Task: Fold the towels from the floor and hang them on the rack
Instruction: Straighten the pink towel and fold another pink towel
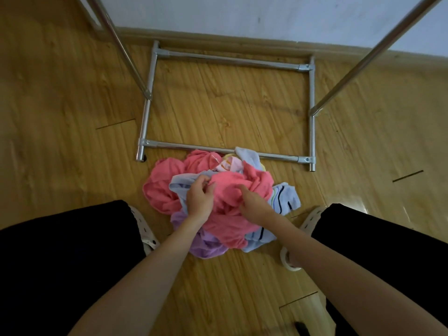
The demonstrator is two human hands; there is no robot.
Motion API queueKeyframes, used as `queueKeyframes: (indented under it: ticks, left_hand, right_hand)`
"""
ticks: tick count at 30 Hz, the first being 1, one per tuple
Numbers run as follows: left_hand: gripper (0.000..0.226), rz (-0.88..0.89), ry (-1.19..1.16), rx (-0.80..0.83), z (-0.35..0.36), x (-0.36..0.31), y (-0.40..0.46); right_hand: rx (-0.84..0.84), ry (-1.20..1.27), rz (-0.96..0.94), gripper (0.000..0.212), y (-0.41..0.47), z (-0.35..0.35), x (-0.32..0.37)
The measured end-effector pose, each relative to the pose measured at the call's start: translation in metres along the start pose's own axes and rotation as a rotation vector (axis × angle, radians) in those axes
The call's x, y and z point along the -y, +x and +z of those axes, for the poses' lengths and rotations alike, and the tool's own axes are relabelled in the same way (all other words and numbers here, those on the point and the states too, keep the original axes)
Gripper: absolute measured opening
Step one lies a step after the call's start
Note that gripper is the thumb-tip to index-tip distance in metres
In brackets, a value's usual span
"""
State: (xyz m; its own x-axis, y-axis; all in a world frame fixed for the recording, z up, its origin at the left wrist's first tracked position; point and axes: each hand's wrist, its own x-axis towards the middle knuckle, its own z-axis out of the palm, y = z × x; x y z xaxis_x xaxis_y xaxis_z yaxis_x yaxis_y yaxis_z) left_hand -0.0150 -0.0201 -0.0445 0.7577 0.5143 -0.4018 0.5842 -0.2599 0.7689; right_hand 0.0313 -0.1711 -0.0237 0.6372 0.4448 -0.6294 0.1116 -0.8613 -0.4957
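Observation:
A heap of crumpled towels lies on the wooden floor between my knees. A pink towel (228,214) lies on top, with a light blue towel (179,185), a purple one (208,246) and a striped pale blue one (283,197) around it. My left hand (200,200) pinches the edge of the pink towel with curled fingers. My right hand (254,204) grips a fold of the same pink towel, fingers buried in the cloth. The metal rack (266,155) stands just beyond the heap, its front base bar touching the towels.
Two slanted rack poles (126,52) (358,69) rise at the left and right. A white wall and wooden skirting close off the far side. My black-clad knees and white perforated slippers (143,229) flank the heap. Bare wooden floor lies inside the rack base.

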Motion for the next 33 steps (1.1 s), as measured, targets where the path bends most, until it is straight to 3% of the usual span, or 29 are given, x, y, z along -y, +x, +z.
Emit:
queueKeyframes:
  ticks: [6, 17, 22, 28, 33]
  left_hand:
    - [0.01, 0.144, -0.085, 0.059, -0.034, -0.042, -0.024]
    - [0.023, 0.513, -0.121, 0.343, -0.12, -0.195, -0.111]
    - [0.024, 0.755, -0.008, 0.275, -0.166, -0.258, -0.151]
    - [0.017, 0.975, -0.04, 0.209, -0.223, -0.317, -0.196]
    - [0.021, 1.08, -0.115, 0.215, -0.257, -0.351, -0.224]
  right_hand:
    - [-0.055, 0.022, -0.058, 0.048, -0.037, -0.032, 0.013]
    - [-0.262, 0.19, -0.197, 0.048, -0.151, -0.1, 0.056]
    - [-0.367, 0.2, -0.245, 0.049, -0.2, -0.134, 0.079]
    - [-0.471, 0.29, -0.307, 0.052, -0.254, -0.172, 0.106]
    - [-0.332, 0.491, -0.522, 0.075, -0.28, -0.192, 0.14]
